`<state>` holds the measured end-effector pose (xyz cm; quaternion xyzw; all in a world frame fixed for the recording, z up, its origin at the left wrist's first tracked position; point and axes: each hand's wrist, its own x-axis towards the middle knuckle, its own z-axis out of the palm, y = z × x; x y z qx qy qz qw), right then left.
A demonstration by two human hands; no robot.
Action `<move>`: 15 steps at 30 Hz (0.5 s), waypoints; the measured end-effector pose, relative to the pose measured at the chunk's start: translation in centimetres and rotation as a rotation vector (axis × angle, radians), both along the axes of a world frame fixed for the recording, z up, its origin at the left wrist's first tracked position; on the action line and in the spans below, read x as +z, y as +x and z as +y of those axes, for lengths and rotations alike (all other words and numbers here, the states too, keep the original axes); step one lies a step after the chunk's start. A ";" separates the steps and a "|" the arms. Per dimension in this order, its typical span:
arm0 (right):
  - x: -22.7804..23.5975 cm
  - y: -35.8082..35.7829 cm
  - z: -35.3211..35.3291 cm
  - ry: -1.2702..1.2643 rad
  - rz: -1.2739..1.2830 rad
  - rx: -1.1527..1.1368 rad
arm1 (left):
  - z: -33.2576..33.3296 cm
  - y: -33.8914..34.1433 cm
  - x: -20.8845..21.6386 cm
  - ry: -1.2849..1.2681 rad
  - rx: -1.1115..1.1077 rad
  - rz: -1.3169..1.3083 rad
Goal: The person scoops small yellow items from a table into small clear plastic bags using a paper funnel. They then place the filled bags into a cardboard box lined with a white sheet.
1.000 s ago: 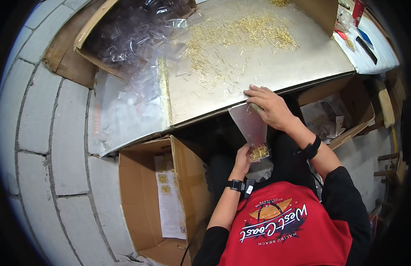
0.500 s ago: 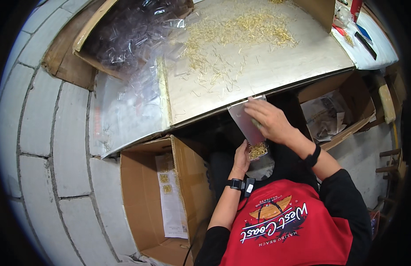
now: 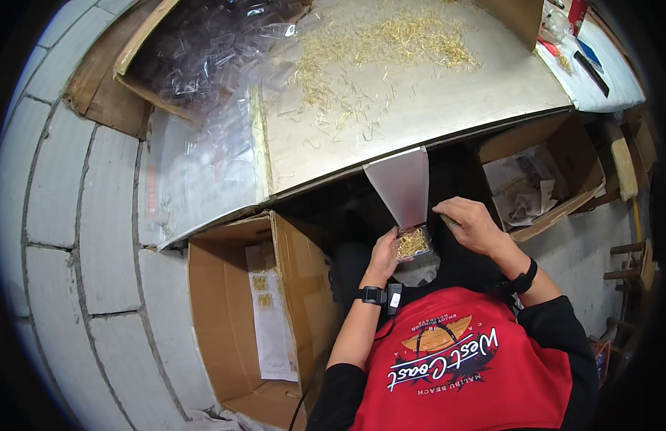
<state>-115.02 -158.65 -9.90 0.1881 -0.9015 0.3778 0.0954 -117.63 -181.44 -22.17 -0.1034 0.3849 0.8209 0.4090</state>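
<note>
A small clear box (image 3: 413,243) filled with gold-coloured bent wire hooks rests in my left hand (image 3: 382,257), whose fingers close around its left side. Just above it comes the narrow lower end of a grey tapering chute (image 3: 403,185), which slopes down from the table's front edge. To the right of the chute and apart from it is my right hand (image 3: 471,221). Its fingers are curled together, and whatever they may hold is hidden. Many more gold hooks (image 3: 390,47) lie scattered over the tabletop (image 3: 419,115).
A carton of clear plastic boxes (image 3: 210,61) stands at the table's far left. Below the table are an open carton (image 3: 232,337) with paper and small gold-filled boxes at left, and another carton (image 3: 548,172) with papers at right. A wooden stool (image 3: 627,262) stands far right.
My right hand has come off the chute, moving down and right with its fingers curling in. The filled box in my left hand is now more fully visible.
</note>
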 end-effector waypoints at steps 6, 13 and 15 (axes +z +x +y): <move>0.0 1.1 -2.3 -0.053 0.054 0.077 | -2.3 0.9 4.8 0.006 0.014 0.149; 0.9 1.2 -6.3 0.182 0.105 0.378 | -1.9 1.4 8.9 -0.021 0.296 0.168; 1.0 1.0 -6.5 0.128 0.110 0.392 | -1.7 1.7 9.6 -0.091 0.354 0.164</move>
